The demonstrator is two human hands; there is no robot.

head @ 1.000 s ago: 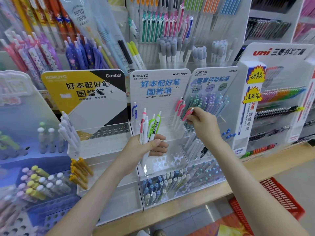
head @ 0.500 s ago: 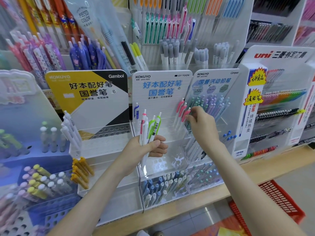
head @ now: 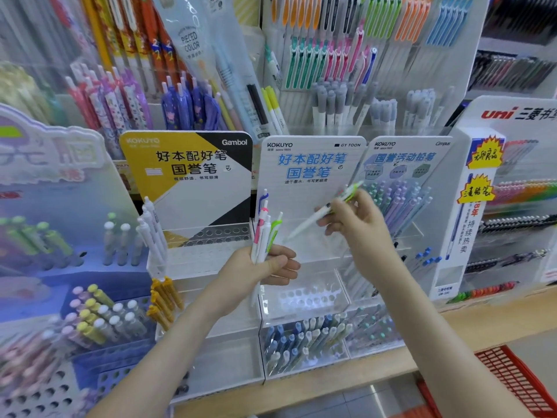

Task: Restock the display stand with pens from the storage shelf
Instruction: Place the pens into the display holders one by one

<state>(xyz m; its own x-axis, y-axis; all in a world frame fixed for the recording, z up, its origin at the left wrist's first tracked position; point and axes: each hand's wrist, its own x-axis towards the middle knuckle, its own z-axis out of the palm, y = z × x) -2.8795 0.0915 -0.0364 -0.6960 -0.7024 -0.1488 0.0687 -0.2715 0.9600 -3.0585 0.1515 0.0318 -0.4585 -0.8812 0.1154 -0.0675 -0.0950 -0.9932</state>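
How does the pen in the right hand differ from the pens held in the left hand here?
Count: the right hand holds a single pen; the left hand grips a bunch of pens. Pose: the single pen slants, tip down-left; the bunch of pens stands nearly upright, clips up. Colour: the single pen's clip is green; the bunch of pens shows pink and green clips. Both have white barrels.
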